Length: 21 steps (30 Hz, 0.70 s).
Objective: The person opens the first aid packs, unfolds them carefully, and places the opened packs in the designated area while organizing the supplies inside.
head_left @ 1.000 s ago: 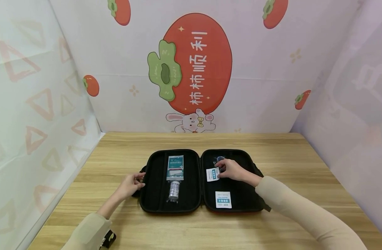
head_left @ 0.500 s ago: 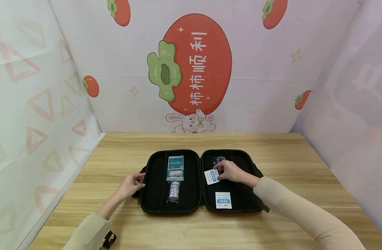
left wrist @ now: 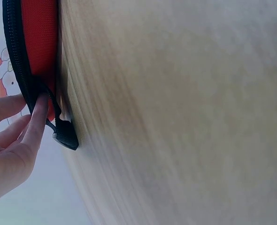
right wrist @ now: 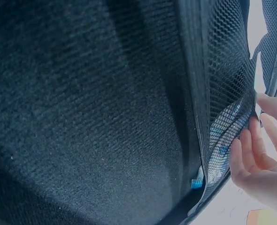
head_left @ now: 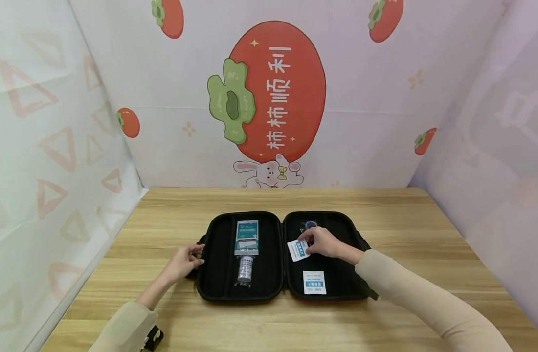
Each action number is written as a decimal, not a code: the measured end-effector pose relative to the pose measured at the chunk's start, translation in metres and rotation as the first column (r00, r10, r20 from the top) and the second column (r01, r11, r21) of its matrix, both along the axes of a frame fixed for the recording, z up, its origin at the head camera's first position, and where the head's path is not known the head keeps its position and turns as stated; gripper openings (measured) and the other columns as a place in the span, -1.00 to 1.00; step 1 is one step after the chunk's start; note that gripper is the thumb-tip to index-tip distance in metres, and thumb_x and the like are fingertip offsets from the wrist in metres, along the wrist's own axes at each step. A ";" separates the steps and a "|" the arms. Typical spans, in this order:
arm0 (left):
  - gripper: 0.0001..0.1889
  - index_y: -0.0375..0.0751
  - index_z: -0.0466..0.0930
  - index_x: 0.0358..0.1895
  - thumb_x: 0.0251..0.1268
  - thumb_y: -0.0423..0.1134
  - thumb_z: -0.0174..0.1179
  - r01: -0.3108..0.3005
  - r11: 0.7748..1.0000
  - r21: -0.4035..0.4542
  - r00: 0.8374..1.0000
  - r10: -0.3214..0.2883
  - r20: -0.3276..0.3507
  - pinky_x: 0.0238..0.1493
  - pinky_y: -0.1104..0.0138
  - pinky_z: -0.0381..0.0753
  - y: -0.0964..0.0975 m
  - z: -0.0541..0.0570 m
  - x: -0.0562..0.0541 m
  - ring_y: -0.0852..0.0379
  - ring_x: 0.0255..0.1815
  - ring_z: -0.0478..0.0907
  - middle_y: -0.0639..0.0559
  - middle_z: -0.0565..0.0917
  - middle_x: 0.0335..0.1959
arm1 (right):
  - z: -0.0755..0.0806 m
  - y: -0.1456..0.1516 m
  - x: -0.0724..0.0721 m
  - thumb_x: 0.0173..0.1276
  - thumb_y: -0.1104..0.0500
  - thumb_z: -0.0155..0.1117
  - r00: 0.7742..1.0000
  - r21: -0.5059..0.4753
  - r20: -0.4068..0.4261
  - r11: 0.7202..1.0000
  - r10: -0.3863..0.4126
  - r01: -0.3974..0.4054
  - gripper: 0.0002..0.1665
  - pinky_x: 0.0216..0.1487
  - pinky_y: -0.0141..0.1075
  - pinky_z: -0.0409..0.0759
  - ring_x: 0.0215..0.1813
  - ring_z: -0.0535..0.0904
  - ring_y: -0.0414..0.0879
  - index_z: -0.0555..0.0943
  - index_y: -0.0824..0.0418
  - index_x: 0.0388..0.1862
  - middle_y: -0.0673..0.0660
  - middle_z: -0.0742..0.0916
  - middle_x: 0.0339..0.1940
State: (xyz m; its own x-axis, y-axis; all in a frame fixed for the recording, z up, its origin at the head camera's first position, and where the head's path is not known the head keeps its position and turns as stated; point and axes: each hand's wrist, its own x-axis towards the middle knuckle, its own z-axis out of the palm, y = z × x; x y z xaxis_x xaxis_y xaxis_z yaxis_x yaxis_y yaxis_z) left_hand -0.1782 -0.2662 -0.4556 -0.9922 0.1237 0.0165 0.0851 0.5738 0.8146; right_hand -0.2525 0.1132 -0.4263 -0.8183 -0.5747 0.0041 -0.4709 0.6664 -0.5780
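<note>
A black-lined case (head_left: 264, 288) lies unfolded on the table, its outside red in the left wrist view. My left hand (head_left: 182, 261) holds the left half's rim; in the left wrist view its fingers (left wrist: 40, 112) pinch the zipped edge beside a black zipper pull (left wrist: 65, 134). Over the right half, my right hand (head_left: 324, 242) pinches a white-and-blue alcohol pad packet (head_left: 297, 250) by its right edge, the packet tilted. A second alcohol pad packet (head_left: 314, 282) lies flat nearer the front. In the right wrist view the fingers (right wrist: 258, 143) are at a mesh pocket (right wrist: 225, 61).
In the left half lie a green-and-white packet (head_left: 247, 237) and a wrapped white roll (head_left: 245, 269). Behind my right hand sits a small wrapped item with a blue ring (head_left: 310, 224). A black object (head_left: 153, 337) is by my left sleeve on the wooden table (head_left: 251, 327).
My right hand has shifted slightly left and toward the front with the pinched alcohol pad packet, which has turned to a tilt. The left hand has stayed at the rim.
</note>
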 end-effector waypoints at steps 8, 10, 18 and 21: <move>-0.56 -0.63 0.30 0.08 0.06 -0.58 0.08 -0.005 1.000 0.008 1.000 0.004 0.015 -0.50 0.38 0.49 0.000 0.001 0.000 0.09 -0.46 0.48 -0.37 0.51 -0.15 | -0.002 0.004 -0.003 -0.01 0.46 0.25 0.997 -0.129 0.076 0.992 0.004 0.005 -0.66 -0.41 -0.42 0.46 -0.40 0.43 -0.17 0.60 0.38 -0.17 0.12 0.58 -0.36; -0.56 -0.63 0.31 0.08 0.06 -0.58 0.09 -0.006 1.000 0.005 1.000 0.006 0.016 -0.50 0.38 0.49 0.000 0.001 0.000 0.09 -0.46 0.48 -0.37 0.51 -0.15 | -0.001 0.005 -0.003 0.01 0.47 0.22 0.994 -0.153 0.105 0.988 -0.003 0.019 -0.66 -0.41 -0.40 0.47 -0.41 0.43 -0.16 0.59 0.39 -0.15 0.15 0.57 -0.33; -0.56 -0.63 0.30 0.08 0.06 -0.58 0.09 -0.004 1.000 0.008 1.000 0.004 0.021 -0.51 0.38 0.49 0.000 0.001 0.001 0.10 -0.47 0.48 -0.38 0.51 -0.14 | 0.003 0.012 -0.004 0.07 0.50 0.09 0.986 -0.189 0.164 0.980 -0.024 0.055 -0.63 -0.48 -0.34 0.52 -0.42 0.45 -0.14 0.54 0.43 -0.08 0.27 0.57 -0.19; -0.56 -0.62 0.30 0.08 0.07 -0.57 0.09 -0.004 1.000 0.010 1.000 0.004 0.022 -0.51 0.38 0.49 0.001 0.002 0.001 0.10 -0.48 0.48 -0.38 0.51 -0.14 | 0.005 0.017 -0.005 0.08 0.50 0.08 0.987 -0.192 0.157 0.979 -0.031 0.062 -0.63 -0.49 -0.36 0.50 -0.42 0.44 -0.13 0.54 0.44 -0.07 0.26 0.57 -0.21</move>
State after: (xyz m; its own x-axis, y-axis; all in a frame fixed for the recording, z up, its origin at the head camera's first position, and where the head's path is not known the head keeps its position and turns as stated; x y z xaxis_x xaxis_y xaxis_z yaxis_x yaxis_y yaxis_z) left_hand -0.1767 -0.2655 -0.4531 -0.9928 0.1196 -0.0043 0.0646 0.5657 0.8221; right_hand -0.2577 0.1299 -0.4214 -0.8439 -0.5364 -0.0137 -0.3385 0.5521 -0.7620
